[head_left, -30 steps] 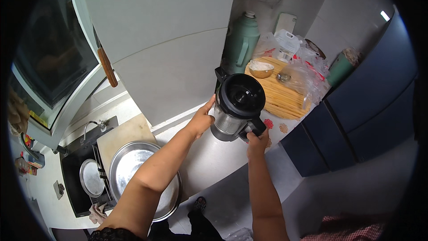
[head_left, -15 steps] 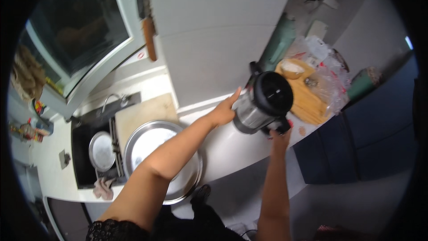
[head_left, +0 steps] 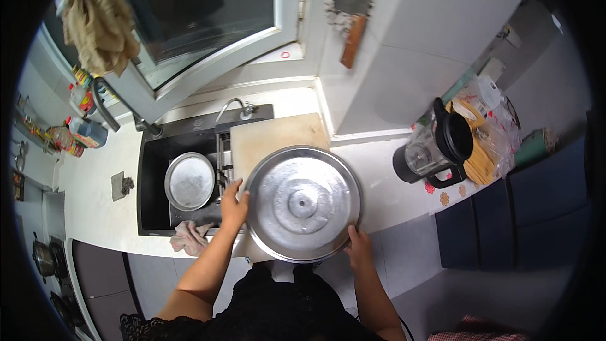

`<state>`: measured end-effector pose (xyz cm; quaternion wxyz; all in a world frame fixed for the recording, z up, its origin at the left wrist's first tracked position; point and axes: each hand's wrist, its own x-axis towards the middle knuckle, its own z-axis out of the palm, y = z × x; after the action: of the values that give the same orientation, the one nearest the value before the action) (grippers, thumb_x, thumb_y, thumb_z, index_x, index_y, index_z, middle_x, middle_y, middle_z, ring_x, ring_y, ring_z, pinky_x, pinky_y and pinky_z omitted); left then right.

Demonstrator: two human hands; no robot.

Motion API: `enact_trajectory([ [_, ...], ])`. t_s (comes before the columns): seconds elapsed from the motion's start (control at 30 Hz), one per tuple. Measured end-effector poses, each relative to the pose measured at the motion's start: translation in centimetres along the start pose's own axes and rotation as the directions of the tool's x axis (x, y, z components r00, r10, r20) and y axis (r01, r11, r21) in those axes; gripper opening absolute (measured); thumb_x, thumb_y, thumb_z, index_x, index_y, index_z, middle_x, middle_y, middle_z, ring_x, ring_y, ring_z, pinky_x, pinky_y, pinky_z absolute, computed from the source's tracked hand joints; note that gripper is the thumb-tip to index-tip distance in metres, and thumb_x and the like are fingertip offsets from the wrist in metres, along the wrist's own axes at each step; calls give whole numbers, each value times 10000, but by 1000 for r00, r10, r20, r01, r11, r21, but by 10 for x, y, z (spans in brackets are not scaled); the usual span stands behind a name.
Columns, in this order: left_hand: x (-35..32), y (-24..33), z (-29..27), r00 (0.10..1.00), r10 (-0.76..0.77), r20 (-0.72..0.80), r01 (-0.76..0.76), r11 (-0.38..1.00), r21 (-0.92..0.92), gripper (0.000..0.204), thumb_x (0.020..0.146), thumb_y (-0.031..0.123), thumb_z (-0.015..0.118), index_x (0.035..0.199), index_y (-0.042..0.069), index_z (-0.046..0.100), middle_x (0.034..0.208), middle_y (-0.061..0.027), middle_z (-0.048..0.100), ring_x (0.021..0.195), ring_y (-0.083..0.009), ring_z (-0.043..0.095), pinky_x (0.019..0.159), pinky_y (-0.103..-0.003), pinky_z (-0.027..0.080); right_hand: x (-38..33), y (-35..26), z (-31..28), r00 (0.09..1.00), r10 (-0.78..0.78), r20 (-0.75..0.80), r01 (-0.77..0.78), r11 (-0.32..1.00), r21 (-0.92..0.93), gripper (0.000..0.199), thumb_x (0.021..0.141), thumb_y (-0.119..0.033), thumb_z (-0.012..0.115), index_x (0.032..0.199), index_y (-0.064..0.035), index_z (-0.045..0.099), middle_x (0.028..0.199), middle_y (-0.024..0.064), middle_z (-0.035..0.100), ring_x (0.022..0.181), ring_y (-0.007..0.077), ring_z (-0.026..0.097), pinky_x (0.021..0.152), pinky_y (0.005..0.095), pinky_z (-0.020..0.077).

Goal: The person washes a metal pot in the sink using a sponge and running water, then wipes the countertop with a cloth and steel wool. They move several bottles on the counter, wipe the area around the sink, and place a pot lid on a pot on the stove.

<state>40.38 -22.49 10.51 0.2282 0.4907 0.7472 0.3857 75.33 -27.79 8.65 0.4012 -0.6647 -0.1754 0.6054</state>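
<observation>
A wide, round stainless steel basin (head_left: 302,227) with rings in its bottom is in front of me. It overlaps the pale cutting board (head_left: 278,129) and juts past the counter's front edge; whether it is lifted I cannot tell. My left hand (head_left: 234,210) holds the basin's left rim, thumb upward. At its lower right rim my right hand (head_left: 360,249) grips with the thumb on top and the other fingers mostly hidden. To the right, the blender jug (head_left: 429,148), clear with black lid and handle, stands on the counter, apart from both hands.
Left of the board is a black sink (head_left: 151,196) with a round metal plate (head_left: 189,182) inside and a faucet (head_left: 233,106) behind. A pink cloth (head_left: 189,237) drapes over the front edge. Bottles (head_left: 87,131) stand far left; a cleaver (head_left: 355,41) hangs on the wall.
Both hands have let go of the blender jug, which now stands on the counter. They have moved left to the basin's rim. The view has swung left.
</observation>
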Motion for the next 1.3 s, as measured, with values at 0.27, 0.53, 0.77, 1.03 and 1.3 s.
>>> enact_trajectory([
  [0.27, -15, -61, -16, 760, -432, 486, 643, 606, -469, 369, 891, 49, 630, 1246, 1, 542, 1043, -23, 617, 813, -109, 584, 660, -246, 475, -43, -6, 33, 978, -186, 94, 189, 981, -28, 152, 904, -166, 600, 983, -38, 624, 810, 17, 655, 623, 94, 571, 501, 256, 422],
  [0.53, 9, -70, -138, 794, -461, 396, 605, 532, -593, 320, 846, -116, 522, 1147, -26, 577, 910, -66, 675, 756, -117, 626, 651, -228, 496, -97, -35, 140, 915, -328, 234, 350, 935, -58, 123, 899, -147, 648, 990, -65, 634, 702, -44, 598, 513, 40, 481, 435, 212, 366],
  [0.77, 34, -115, -236, 829, -475, 297, 535, 514, -671, 699, 883, 624, 485, 1403, 159, 455, 1327, 16, 499, 1134, -180, 461, 887, -483, 409, -98, -30, 272, 513, -725, 460, 798, 600, 54, 152, 906, -87, 619, 1014, 20, 616, 766, -17, 582, 686, 73, 521, 642, 230, 426],
  [1.03, 12, -136, -370, 836, -402, 374, 482, 211, -850, 1186, 620, 982, 251, 1442, 136, 378, 1241, -75, 456, 1026, -267, 445, 1001, -681, 241, -116, -33, 339, 56, -776, 628, 997, 80, 10, 203, 835, 18, 610, 1032, 8, 659, 838, 104, 654, 776, 199, 630, 739, 278, 483],
  [1.3, -27, -216, -468, 857, -258, 446, 454, -31, -891, 664, 793, 617, 649, 1210, 107, 565, 1296, -144, 494, 1200, -319, 437, 1018, -670, 266, -222, -18, 418, -459, -649, 607, 880, -429, 206, 411, 638, 147, 543, 989, -17, 679, 1023, 132, 709, 807, 275, 655, 758, 345, 516],
])
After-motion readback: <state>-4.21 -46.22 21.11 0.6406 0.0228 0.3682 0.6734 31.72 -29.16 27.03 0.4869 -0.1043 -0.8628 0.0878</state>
